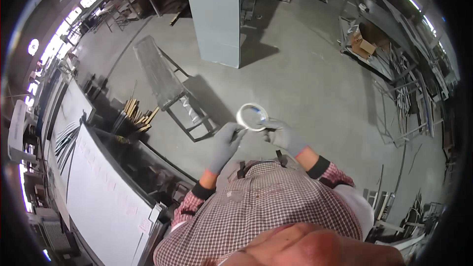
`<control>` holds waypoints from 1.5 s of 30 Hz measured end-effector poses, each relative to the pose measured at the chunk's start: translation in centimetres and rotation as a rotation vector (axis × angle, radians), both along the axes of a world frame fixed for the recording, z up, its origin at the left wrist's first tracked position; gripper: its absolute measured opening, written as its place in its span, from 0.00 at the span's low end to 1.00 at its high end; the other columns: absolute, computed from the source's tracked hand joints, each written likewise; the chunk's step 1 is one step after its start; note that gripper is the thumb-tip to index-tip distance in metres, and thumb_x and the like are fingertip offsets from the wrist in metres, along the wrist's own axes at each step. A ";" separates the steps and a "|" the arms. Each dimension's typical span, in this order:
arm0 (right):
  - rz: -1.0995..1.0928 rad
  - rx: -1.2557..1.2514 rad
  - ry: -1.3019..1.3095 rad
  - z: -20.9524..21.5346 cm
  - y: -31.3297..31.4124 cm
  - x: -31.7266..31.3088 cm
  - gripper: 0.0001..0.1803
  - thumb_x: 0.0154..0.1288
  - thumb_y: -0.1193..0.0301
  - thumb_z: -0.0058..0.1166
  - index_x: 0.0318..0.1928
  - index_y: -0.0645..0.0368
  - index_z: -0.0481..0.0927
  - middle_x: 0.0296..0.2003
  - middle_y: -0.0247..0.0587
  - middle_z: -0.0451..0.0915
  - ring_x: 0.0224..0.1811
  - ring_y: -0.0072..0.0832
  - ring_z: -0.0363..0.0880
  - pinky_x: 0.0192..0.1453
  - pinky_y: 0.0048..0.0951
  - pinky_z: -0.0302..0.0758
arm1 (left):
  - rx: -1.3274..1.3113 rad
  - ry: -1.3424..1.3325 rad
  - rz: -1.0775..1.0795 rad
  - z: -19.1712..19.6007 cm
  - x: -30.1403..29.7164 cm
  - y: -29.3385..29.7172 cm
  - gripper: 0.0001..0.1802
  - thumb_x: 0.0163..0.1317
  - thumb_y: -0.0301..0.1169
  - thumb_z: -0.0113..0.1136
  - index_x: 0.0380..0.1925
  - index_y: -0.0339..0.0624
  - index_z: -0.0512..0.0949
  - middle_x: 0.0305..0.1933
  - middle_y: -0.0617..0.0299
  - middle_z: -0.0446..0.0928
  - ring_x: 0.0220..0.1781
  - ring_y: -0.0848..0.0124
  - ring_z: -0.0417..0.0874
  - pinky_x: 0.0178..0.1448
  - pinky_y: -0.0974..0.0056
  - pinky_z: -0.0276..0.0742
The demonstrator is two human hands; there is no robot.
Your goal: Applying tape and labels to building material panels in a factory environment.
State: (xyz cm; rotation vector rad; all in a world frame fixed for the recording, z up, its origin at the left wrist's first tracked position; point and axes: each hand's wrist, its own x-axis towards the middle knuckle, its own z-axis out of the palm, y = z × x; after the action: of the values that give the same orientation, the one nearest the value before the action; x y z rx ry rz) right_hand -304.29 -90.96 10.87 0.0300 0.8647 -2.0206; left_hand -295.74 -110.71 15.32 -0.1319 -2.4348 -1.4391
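The concrete floor point(305, 83) took up most of the view, w/ one tall grey cabinet point(217, 19) standing at the far side, one long white panel point(106, 202) lying on a table at the person's left, and one slanted grey metal stand point(167, 83) between them; racks of metal scrap point(404, 83) ran along the right edge, too cluttered to count. A bundle of short wooden sticks point(138, 113) sat by the panel, number not clear. Held out in front of the checked shirt, approx chest height and over bare floor, was one roll of tape point(252, 116), a pale ring. Two gloved hands were on it: the left hand point(225, 144) had its fingers closed, fingertips pinching at the roll's lower left edge, prob. at the tape end, though that was too small to tell; the right hand point(282, 135) gripped the ring's right side, fingers curled round it. Risks, as a judgement: gloves dull the touch, so the tape end could slip or re-stick to the roll; the roll was held only at its rim over hard floor, so a loose grip could drop it and let it roll off toward the scrap; tape pulled free could also stick to the glove fabric.
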 end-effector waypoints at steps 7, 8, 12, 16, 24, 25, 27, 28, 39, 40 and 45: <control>0.314 0.508 1.107 3.1 -9.4 -9.0 0.30 0.60 0.52 0.54 0.54 0.63 0.70 0.42 0.46 0.77 0.44 0.34 0.77 0.51 0.30 0.73 | 0.409 -0.336 0.303 -4.7 -5.4 -5.0 0.07 0.59 0.26 0.57 0.35 0.35 0.76 0.23 0.61 0.72 0.26 0.79 0.72 0.29 0.70 0.67; 0.366 0.482 1.130 2.4 -10.7 -9.7 0.28 0.61 0.52 0.52 0.52 0.62 0.72 0.41 0.44 0.77 0.43 0.33 0.77 0.49 0.31 0.73 | 0.410 -0.356 0.280 -4.5 -6.7 -5.7 0.07 0.59 0.26 0.57 0.35 0.35 0.76 0.23 0.61 0.72 0.26 0.79 0.72 0.29 0.70 0.67; 0.444 0.342 0.870 0.6 -14.6 -13.8 0.23 0.64 0.53 0.48 0.45 0.61 0.76 0.34 0.40 0.79 0.31 0.25 0.76 0.35 0.26 0.74 | 0.005 -0.199 0.159 -3.1 -12.4 -10.1 0.09 0.59 0.27 0.57 0.38 0.35 0.77 0.22 0.61 0.72 0.23 0.77 0.72 0.28 0.69 0.67; 0.554 0.435 0.638 0.7 -18.1 -18.7 0.21 0.65 0.51 0.47 0.34 0.57 0.77 0.22 0.34 0.78 0.15 0.17 0.70 0.14 0.19 0.61 | 0.209 -0.180 0.406 -2.6 -17.4 -14.2 0.18 0.61 0.27 0.55 0.51 0.32 0.70 0.38 0.55 0.75 0.39 0.71 0.75 0.44 0.67 0.70; 0.515 0.507 0.644 -4.6 -30.1 -31.3 0.19 0.66 0.54 0.47 0.37 0.59 0.77 0.23 0.37 0.76 0.19 0.20 0.71 0.22 0.22 0.69 | 1.679 0.409 -0.238 -33.7 -11.8 -28.5 0.24 0.62 0.40 0.57 0.55 0.41 0.69 0.51 0.58 0.74 0.49 0.64 0.75 0.49 0.65 0.73; 0.549 0.508 0.711 -5.2 -32.6 -33.7 0.18 0.66 0.56 0.47 0.38 0.60 0.77 0.24 0.37 0.77 0.22 0.20 0.73 0.24 0.23 0.71 | 1.684 0.436 -0.220 -32.7 -14.4 -28.1 0.24 0.62 0.40 0.57 0.55 0.41 0.69 0.51 0.58 0.74 0.49 0.64 0.75 0.49 0.65 0.73; 0.555 0.312 1.103 -6.1 -38.6 -38.0 0.15 0.65 0.60 0.47 0.38 0.60 0.76 0.26 0.40 0.78 0.28 0.29 0.77 0.29 0.30 0.74 | 1.824 0.142 0.905 -26.8 -21.1 -26.7 0.26 0.59 0.49 0.57 0.53 0.47 0.73 0.52 0.60 0.75 0.50 0.61 0.76 0.51 0.58 0.73; 0.472 0.212 1.438 -7.2 -42.8 -38.9 0.15 0.65 0.61 0.47 0.38 0.60 0.77 0.28 0.42 0.78 0.30 0.33 0.77 0.33 0.33 0.73 | 1.818 0.304 0.986 -29.0 -21.0 -26.6 0.28 0.58 0.52 0.57 0.54 0.49 0.72 0.56 0.61 0.74 0.52 0.61 0.75 0.53 0.53 0.73; 0.900 -0.053 2.442 -15.9 -72.2 -29.2 0.13 0.60 0.65 0.45 0.30 0.57 0.81 0.28 0.51 0.80 0.30 0.47 0.79 0.31 0.44 0.73 | 0.885 -0.425 1.658 -26.2 -21.5 -21.4 0.41 0.55 0.66 0.48 0.26 0.31 0.79 0.23 0.55 0.78 0.29 0.64 0.78 0.35 0.54 0.70; 0.962 0.042 2.422 -17.6 -72.5 -28.2 0.16 0.60 0.61 0.44 0.28 0.56 0.81 0.29 0.50 0.81 0.30 0.46 0.80 0.32 0.44 0.73 | 0.830 -0.185 1.776 -25.4 -22.1 -21.2 0.41 0.53 0.67 0.50 0.26 0.31 0.79 0.24 0.54 0.79 0.29 0.63 0.78 0.35 0.54 0.71; 1.289 -0.157 2.823 -19.3 -71.1 -23.5 0.15 0.59 0.60 0.45 0.35 0.53 0.82 0.33 0.49 0.82 0.36 0.46 0.81 0.37 0.47 0.75 | 1.059 0.016 1.943 -36.4 -20.4 -19.2 0.40 0.51 0.63 0.59 0.43 0.32 0.75 0.38 0.52 0.79 0.38 0.64 0.80 0.42 0.61 0.75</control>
State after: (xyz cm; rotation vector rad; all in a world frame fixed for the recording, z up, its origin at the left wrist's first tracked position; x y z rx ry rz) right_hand -327.83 -162.01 -8.40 -2.8117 1.1794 0.4491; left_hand -316.17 -129.91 -21.04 1.7233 -0.4877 -1.1350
